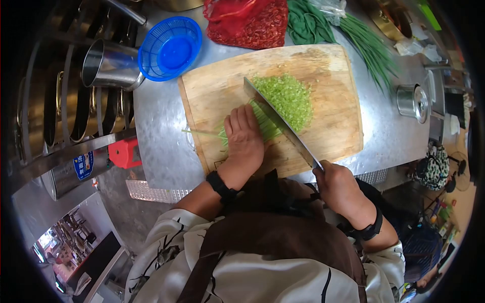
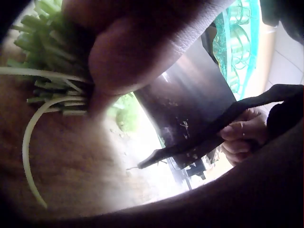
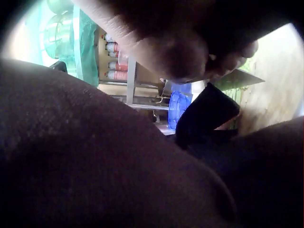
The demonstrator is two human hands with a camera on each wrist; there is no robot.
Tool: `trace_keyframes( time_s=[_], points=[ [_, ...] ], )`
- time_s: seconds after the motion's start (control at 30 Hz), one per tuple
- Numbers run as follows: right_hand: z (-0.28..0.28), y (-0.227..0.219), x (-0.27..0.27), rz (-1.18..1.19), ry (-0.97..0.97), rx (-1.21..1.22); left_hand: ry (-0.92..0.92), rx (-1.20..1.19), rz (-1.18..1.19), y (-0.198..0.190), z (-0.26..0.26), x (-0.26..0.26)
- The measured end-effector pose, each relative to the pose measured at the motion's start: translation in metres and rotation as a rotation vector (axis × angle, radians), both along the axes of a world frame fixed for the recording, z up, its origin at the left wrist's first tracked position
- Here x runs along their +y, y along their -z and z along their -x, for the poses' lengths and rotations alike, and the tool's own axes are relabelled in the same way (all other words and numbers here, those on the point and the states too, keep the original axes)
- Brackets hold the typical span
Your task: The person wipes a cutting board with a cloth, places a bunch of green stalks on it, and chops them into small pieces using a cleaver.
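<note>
On a wooden cutting board [image 1: 212, 83], my left hand [image 1: 245, 141] holds down a bunch of thin green stalks [image 1: 268, 123], its fingers over them and pointing away from me. In the left wrist view, the thumb [image 2: 133, 57] presses beside the cut ends of the stalks [image 2: 47, 47]. My right hand [image 1: 343, 194] grips the handle of a cleaver [image 1: 279, 121]. The blade stands slanted across the board, close by the left fingertips, between the stalks and a heap of finely chopped green pieces [image 1: 290, 101]. One long stalk sticks out left of the hand.
Behind the board on the metal table [image 1: 156, 116] are a blue plastic basket [image 1: 174, 50], a red bag of dried chillies [image 1: 247, 30], a green cloth-like bundle [image 1: 308, 22] and long green leaves [image 1: 366, 45]. A steel pot [image 1: 108, 65] stands left, a steel canister [image 1: 414, 101] right.
</note>
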State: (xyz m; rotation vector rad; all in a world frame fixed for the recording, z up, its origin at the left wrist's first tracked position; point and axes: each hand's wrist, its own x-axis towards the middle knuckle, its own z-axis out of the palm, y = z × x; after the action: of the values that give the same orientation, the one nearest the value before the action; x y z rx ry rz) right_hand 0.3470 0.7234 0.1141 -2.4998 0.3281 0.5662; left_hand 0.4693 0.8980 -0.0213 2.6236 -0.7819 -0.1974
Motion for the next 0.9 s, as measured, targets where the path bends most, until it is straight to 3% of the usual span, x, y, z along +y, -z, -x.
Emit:
trace_keyframes(
  time_s=[0.17, 0.27, 0.47, 0.63, 0.9],
  points=[
    [-0.03, 0.05, 0.01, -0.041, 0.066, -0.025, 0.01, -0.107, -0.065, 0.02, 0.001, 0.0],
    [-0.054, 0.068, 0.022, -0.027, 0.063, -0.131, 0.003, -0.053, 0.003, 0.006, -0.002, -0.002],
    [-0.033, 0.079, 0.009, -0.049, 0.103, -0.354, 0.007, -0.075, 0.026, 0.01, 0.001, 0.0],
    [-0.003, 0.03, 0.011, 0.029, 0.071, -0.279, 0.03, -0.044, 0.071, 0.0, 0.004, 0.004],
    [0.008, 0.01, 0.011, 0.046, 0.022, -0.139, -0.006, -0.052, 0.11, 0.005, 0.004, 0.003]
  ],
)
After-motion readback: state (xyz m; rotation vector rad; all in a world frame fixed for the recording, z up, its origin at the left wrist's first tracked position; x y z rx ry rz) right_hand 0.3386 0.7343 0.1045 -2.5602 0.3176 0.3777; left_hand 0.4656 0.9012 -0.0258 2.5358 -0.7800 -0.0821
